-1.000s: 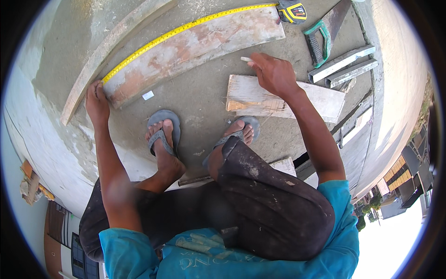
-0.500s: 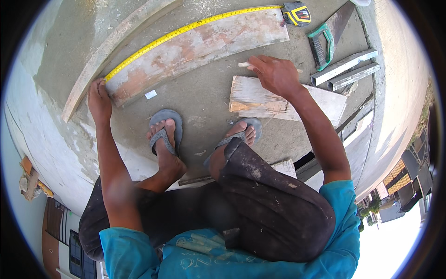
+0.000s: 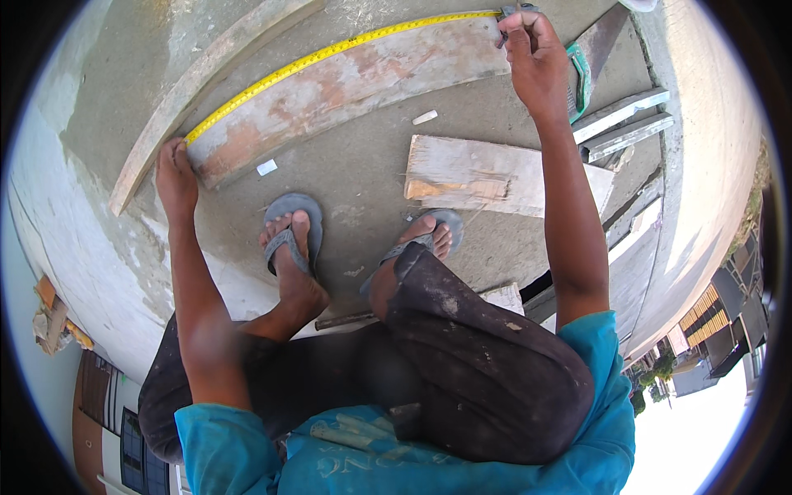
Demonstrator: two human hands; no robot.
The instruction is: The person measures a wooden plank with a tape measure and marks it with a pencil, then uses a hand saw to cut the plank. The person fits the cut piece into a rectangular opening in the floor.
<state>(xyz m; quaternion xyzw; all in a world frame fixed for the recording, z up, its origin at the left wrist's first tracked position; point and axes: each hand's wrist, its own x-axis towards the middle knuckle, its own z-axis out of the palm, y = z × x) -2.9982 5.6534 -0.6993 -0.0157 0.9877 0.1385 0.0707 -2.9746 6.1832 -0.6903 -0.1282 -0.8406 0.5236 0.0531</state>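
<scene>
Holding at left end: left hand point(image 3: 176, 183), fingers bent and closed on the tape measure point(image 3: 351, 41) at its blade end.
Right hand point(image 3: 538, 62): fingers bent against the tape's case point(image 3: 507, 11), covering most of it; firmness of grip cannot be told.
Tape position: blade extended along the far edge of the weathered plank point(image 3: 346, 87).
White stick point(image 3: 425, 117): loose on the concrete floor point(image 3: 355, 157), between plank and shorter board point(image 3: 470, 169).
Handsaw point(image 3: 598, 37): beside the right hand, green handle partly hidden.
</scene>
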